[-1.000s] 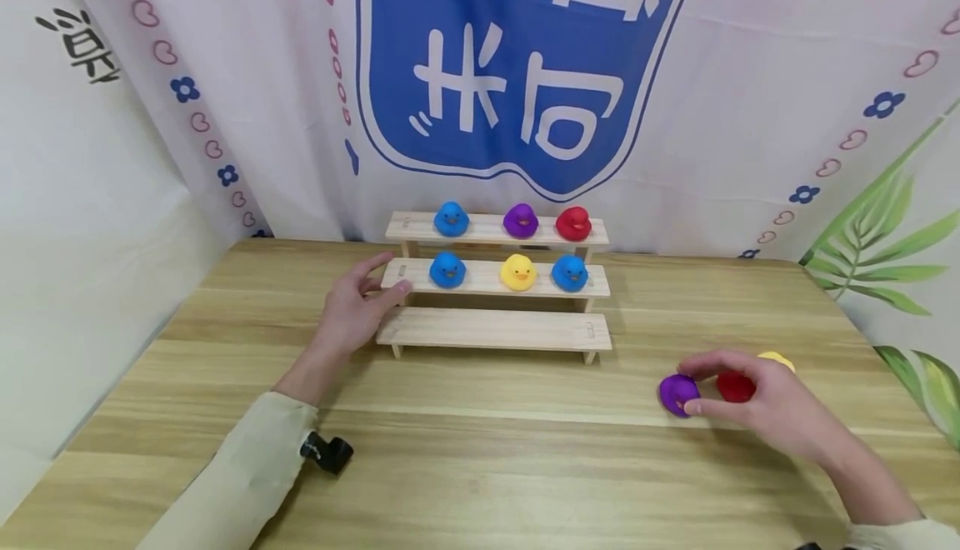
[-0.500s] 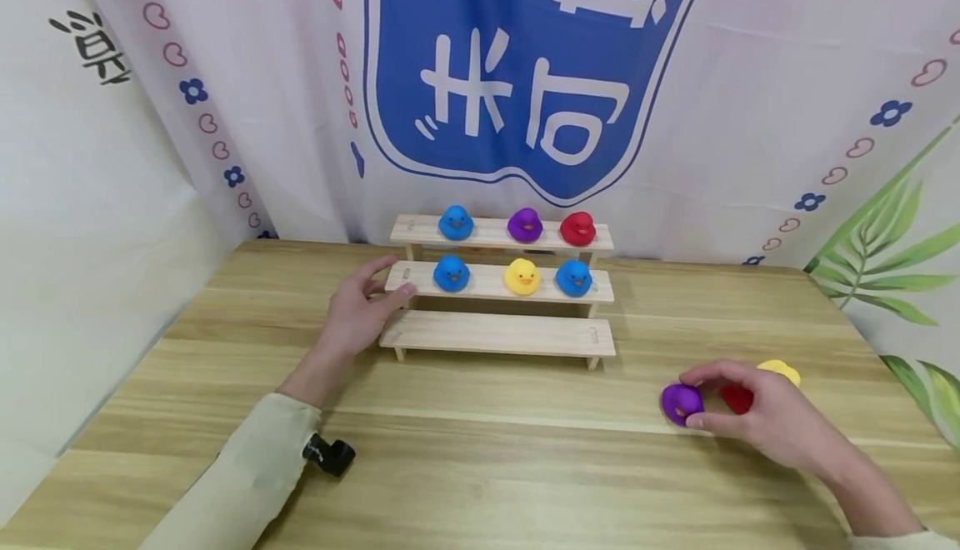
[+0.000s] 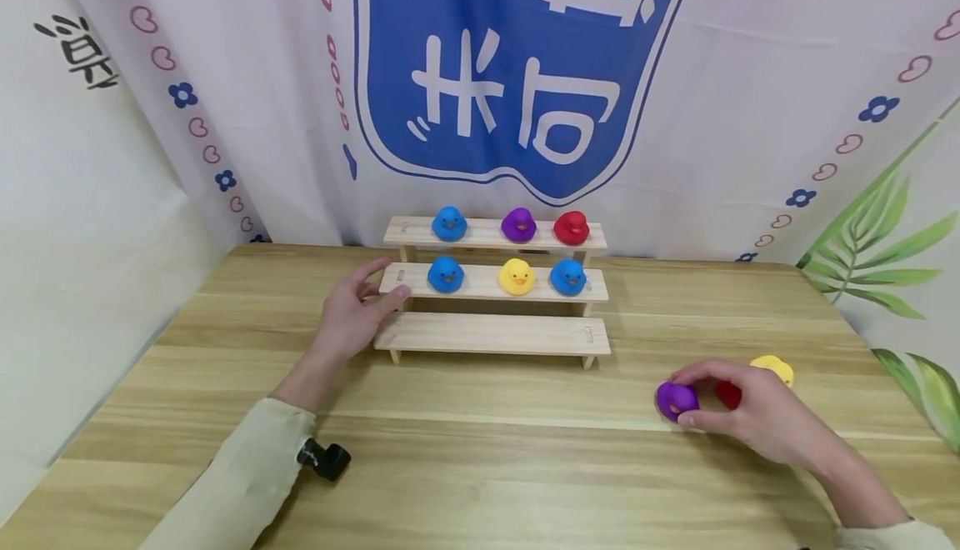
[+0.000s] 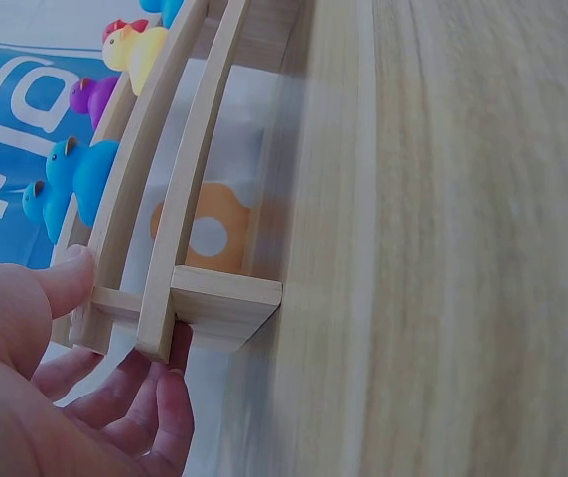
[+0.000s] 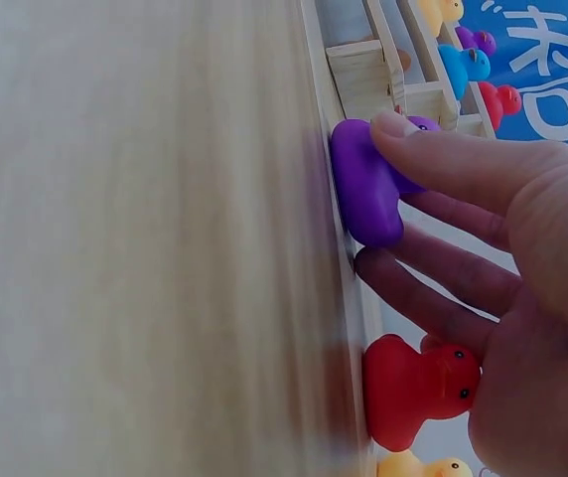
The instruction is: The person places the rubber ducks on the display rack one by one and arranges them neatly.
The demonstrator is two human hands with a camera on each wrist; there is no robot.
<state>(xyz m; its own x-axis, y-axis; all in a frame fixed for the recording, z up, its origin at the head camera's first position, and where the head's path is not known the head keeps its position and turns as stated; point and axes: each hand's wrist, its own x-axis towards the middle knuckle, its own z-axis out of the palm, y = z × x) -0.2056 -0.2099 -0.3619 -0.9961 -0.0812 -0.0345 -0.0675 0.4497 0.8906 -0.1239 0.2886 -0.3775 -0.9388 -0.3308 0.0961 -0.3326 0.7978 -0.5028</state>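
Observation:
A three-tier wooden display stand stands on the table near the curtain. My left hand grips its left end, thumb on top of the middle tier; in the left wrist view the fingers curl round the slats' ends. On the top tier sit blue, purple and red rubber ducks. The middle tier bears a blue duck, a yellow duck and another blue duck. Right of the stand, my right hand pinches a purple rubber duck resting on the table.
A red duck lies beside my right palm, partly hidden in the head view. Behind it is a yellow duck. The wooden table ends at a printed curtain. The stand's lowest tier carries no duck.
The head view shifts slightly. My right hand keeps its fingers at the purple duck, which stays at about the same place on the table. The left hand stays on the stand.

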